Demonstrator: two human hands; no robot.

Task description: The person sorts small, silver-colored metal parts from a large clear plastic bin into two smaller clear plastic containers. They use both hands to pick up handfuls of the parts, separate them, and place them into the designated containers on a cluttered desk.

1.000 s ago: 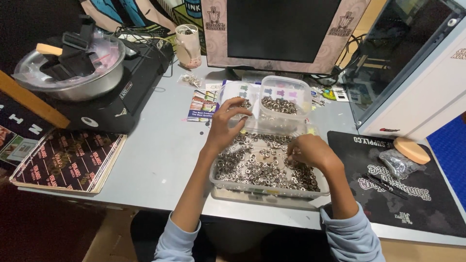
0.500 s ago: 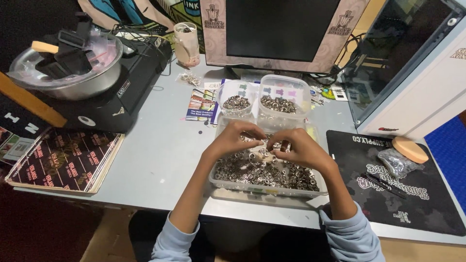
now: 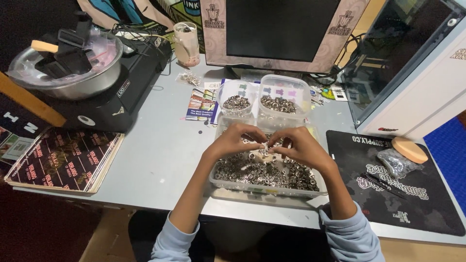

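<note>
A clear plastic tray full of small metal rings lies at the front of the grey desk. My left hand and my right hand hover together over its middle, fingertips meeting around a small metal piece pinched between them. Behind the tray stand a small round tub and a larger rectangular tub, each holding sorted metal rings.
A monitor stands at the back. A metal bowl sits on a black machine at the left, with a stack of dark cards below it. A black mat with a small bag and a wooden disc lies at the right.
My left hand came back from the small round tub to the tray. Both hands have drawn together over the tray's middle, fingertips touching.
</note>
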